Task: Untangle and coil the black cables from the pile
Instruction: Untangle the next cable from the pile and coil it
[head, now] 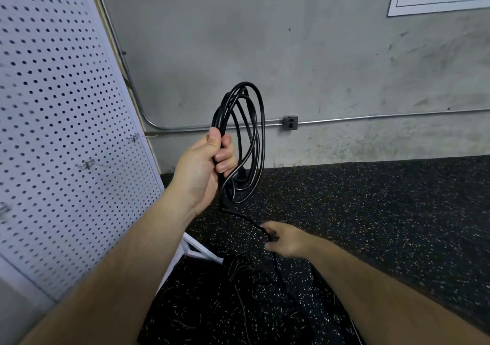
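Note:
My left hand is raised in front of the wall and grips a coil of black cable made of several loops. A loose tail of that cable runs down from the coil to my right hand, which pinches it low over the floor. The right hand is blurred. More black cable, the pile, lies on the dark speckled floor just below and left of my right hand and is hard to make out against it.
A white pegboard panel with small hooks leans at the left, its white frame foot reaching the floor near the pile. A grey concrete wall carries a metal conduit and an outlet box. Black speckled rubber flooring spreads right.

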Demonstrator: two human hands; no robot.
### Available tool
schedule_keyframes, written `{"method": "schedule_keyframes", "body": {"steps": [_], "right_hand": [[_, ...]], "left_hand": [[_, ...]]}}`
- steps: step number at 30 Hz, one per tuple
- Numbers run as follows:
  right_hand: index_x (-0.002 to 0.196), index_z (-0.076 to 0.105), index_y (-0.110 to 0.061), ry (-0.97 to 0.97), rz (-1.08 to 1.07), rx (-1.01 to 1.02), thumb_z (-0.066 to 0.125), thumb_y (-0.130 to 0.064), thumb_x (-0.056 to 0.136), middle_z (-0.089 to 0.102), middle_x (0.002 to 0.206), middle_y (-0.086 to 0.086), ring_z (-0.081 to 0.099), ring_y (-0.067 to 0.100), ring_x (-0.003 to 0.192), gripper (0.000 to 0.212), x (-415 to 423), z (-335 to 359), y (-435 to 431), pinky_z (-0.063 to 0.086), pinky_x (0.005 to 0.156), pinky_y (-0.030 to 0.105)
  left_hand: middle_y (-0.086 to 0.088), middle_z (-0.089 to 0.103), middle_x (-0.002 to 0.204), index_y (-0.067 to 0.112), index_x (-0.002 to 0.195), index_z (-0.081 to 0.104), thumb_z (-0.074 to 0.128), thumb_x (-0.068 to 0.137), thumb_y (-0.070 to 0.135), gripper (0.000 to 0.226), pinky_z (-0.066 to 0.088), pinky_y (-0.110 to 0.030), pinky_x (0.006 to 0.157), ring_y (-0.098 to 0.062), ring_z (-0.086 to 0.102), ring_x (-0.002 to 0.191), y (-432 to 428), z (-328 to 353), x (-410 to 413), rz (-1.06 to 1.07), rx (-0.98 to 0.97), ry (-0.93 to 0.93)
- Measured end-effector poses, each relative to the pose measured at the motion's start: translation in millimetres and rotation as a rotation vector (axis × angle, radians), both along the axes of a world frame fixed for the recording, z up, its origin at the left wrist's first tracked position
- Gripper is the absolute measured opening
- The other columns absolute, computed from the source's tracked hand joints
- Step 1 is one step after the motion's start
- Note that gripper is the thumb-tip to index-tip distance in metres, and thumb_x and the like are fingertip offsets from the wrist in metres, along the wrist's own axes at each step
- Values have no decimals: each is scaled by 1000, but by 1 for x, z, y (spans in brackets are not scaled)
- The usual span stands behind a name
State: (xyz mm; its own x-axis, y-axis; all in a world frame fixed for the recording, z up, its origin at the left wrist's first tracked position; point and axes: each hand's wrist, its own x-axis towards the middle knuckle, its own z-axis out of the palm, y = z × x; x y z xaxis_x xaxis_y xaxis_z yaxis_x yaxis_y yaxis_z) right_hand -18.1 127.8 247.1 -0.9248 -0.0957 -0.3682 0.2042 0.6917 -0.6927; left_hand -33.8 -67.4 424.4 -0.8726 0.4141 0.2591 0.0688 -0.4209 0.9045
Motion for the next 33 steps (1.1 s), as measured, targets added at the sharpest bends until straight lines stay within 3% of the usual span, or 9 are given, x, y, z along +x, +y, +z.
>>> {"method": "schedule_keyframes", "body": {"steps": [2, 3, 7, 10, 14, 20, 25, 28, 33], "right_hand": [[118, 58, -25, -47, -11, 53, 48, -33, 107, 59, 98, -9, 50, 4, 67, 17, -4, -3, -7, 39, 56, 16], [114, 61, -21, -60, -7, 86, 43, -36, 109, 59, 92, -11, 50, 3, 67, 24, -5, -3, -8, 38, 56, 16], [114, 63, -14, -115, -118, -110, 38, -37, 110, 78, 97, -6, 70, 10, 98, 34, -6, 14, 3, 45, 87, 29], [115, 61, -4, -98, -338, -451, 47, -31, 108, 79, 93, 10, 77, 24, 89, 32, -2, 50, 20, 54, 75, 36], [107, 62, -8, -28, -501, -690, 54, -30, 104, 77, 83, 4, 77, 20, 78, 23, 8, 105, 38, 53, 54, 28], [106, 56, -4, 92, -381, -1114, 47, -4, 103, 71, 102, 10, 71, 28, 99, 9, 28, 168, 40, 64, 73, 42], [113, 56, -4, 245, -342, -1151, 56, -2, 99, 68, 107, 11, 71, 21, 90, 14, 29, 186, 36, 64, 74, 44], [103, 59, -6, 340, -379, -1138, 62, -3, 97, 67, 115, 13, 66, 24, 99, 8, 26, 189, 36, 62, 78, 48], [90, 66, -12, 585, -407, -963, 73, -13, 93, 67, 93, 6, 65, 15, 85, 7, 34, 198, 36, 61, 75, 30]], "left_hand": [[4, 25, 67, 15, 85, 44, 32, 109, 35, 33, 29, -19, 52, -9, 25, 55, -13, 2, -1, 17, 1, 12], [4, 25, 67, 15, 85, 44, 32, 108, 35, 33, 29, -19, 52, -9, 25, 55, -19, 3, -1, 33, -1, 17], [5, 29, 64, 14, 85, 44, 30, 111, 30, 34, 31, -21, 54, -9, 28, 55, -38, 4, -8, 150, -110, 60], [8, 36, 61, 14, 86, 47, 30, 112, 26, 34, 31, -26, 59, -10, 32, 56, -38, -6, -17, 250, -301, 151], [9, 40, 64, 15, 90, 52, 33, 111, 29, 31, 34, -29, 64, -9, 36, 59, -19, -19, -22, 289, -539, 225], [10, 46, 72, 18, 91, 53, 36, 110, 33, 30, 40, -18, 65, -1, 45, 60, 36, -37, -5, 260, -613, 202], [9, 62, 75, 24, 98, 61, 37, 110, 36, 30, 41, -30, 71, -2, 51, 61, 58, -46, 14, 162, -583, 212], [3, 68, 78, 27, 101, 65, 39, 108, 43, 31, 42, -36, 76, -8, 55, 69, 66, -46, 19, 105, -515, 192], [1, 41, 60, 11, 88, 52, 39, 107, 38, 36, 34, -32, 63, -14, 38, 57, 76, -43, 25, -22, -278, -13]]}}
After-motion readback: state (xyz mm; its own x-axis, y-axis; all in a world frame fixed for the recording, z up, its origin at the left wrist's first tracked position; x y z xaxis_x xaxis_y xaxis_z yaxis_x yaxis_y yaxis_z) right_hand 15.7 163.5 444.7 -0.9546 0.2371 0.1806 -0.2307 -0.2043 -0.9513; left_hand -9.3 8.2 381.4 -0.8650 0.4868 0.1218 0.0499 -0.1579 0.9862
